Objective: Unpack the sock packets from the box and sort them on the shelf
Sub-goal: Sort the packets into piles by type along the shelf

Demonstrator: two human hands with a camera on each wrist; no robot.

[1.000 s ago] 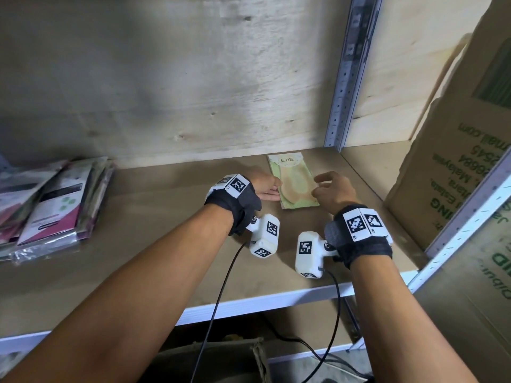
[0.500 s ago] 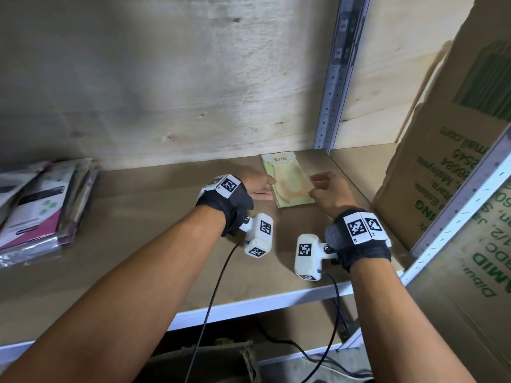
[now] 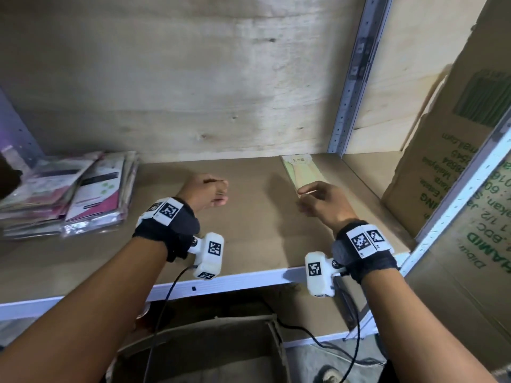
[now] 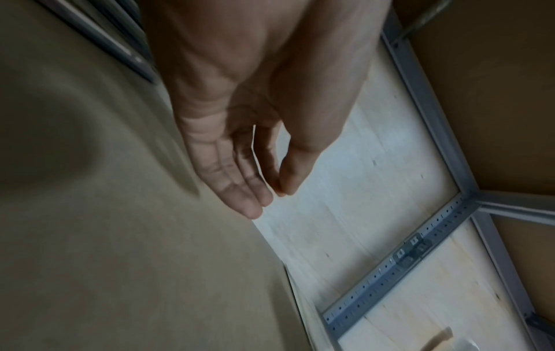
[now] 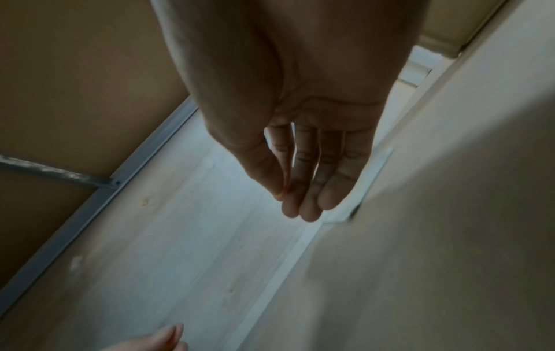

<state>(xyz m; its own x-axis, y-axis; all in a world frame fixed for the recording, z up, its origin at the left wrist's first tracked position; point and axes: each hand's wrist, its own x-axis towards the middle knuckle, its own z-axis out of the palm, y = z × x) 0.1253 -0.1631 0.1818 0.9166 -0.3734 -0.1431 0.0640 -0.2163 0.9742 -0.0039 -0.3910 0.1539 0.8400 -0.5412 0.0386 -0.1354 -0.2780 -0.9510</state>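
Observation:
A green sock packet (image 3: 301, 172) lies flat at the back right of the wooden shelf (image 3: 249, 239), next to the metal upright. My right hand (image 3: 320, 200) hovers just in front of its near end, fingers relaxed and holding nothing (image 5: 300, 204). My left hand (image 3: 210, 189) is over the middle of the shelf, well left of the packet, fingers loose and empty (image 4: 258, 199). A stack of pink and white sock packets (image 3: 69, 194) lies at the shelf's left end.
A large cardboard box (image 3: 456, 161) with green print stands at the right beyond the grey metal upright (image 3: 351, 87). Below the shelf edge another open cardboard box (image 3: 221, 352) and cables show. The plywood back wall closes the shelf behind.
Both hands have let go of the green packet and drawn back toward me. The left hand moved left, away from it. The view shifted, showing more of the pink stack.

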